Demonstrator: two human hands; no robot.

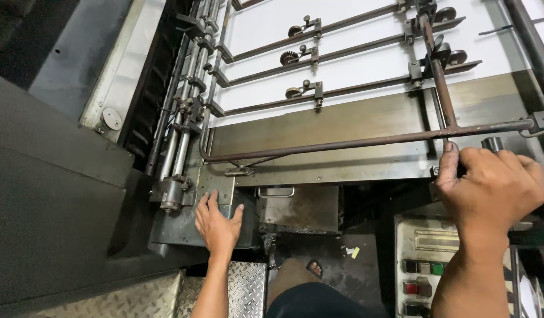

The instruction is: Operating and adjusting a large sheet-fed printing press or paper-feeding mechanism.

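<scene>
Nearest me, below my arms, I see my foot in a sandal (314, 268) on the dark floor, with a ridged steel step plate (236, 288) to its left. On the near right stands a grey control panel (425, 259) with rows of green, red and dark buttons. My left hand (218, 222) lies flat, fingers spread wide, pressed against the worn grey metal side frame (183, 227) of the machine, just left of a small steel box with a wire handle (295, 209). My right hand (492, 185) is curled tight around a dark knob (492, 143) at the machine's near right edge, thumb up along its left side. Just past both hands runs a thin, rusty, curved guard rod (366, 141), spanning left to right over a dull brass-coloured plate (319, 132). Farther off, white sheet (354, 65) lies on the feed board under slanted dark bars carrying small rollers (295, 59). At far left are bundled steel shafts (180, 129).
</scene>
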